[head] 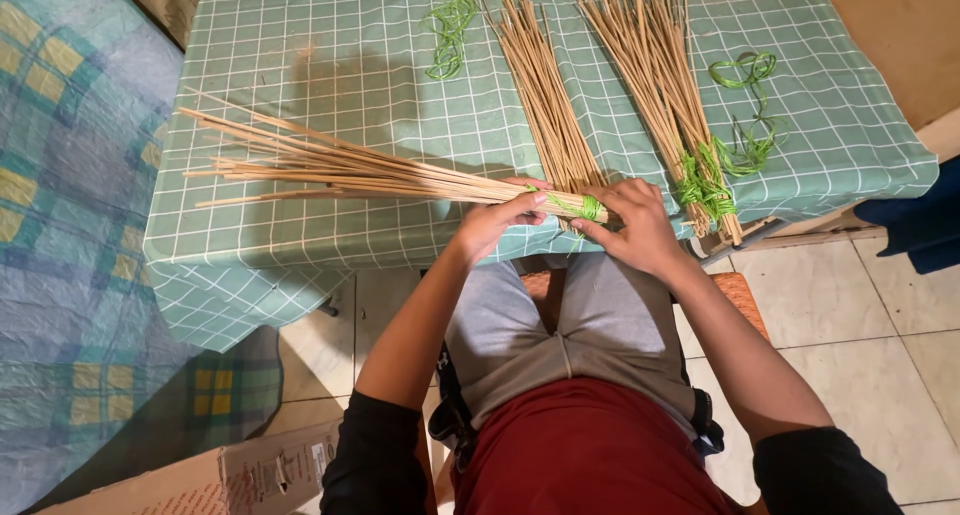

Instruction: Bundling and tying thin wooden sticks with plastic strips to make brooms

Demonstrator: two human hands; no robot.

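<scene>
Table with green checked cloth (330,65). On it: two stick bundles (545,95) (655,85), loose green string (448,33) (748,115), a third bundle (340,170) lying sideways at the near edge.

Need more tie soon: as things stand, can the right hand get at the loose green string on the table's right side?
Probably yes: the right hand lies near the green string, with only the tied stick bundle lying between, low enough to reach over.

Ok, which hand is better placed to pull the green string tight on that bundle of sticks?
Probably the right hand: its fingers sit right at the green string wrapped around the bundle's end. The left hand grips the sticks beside it, steadying them.
</scene>
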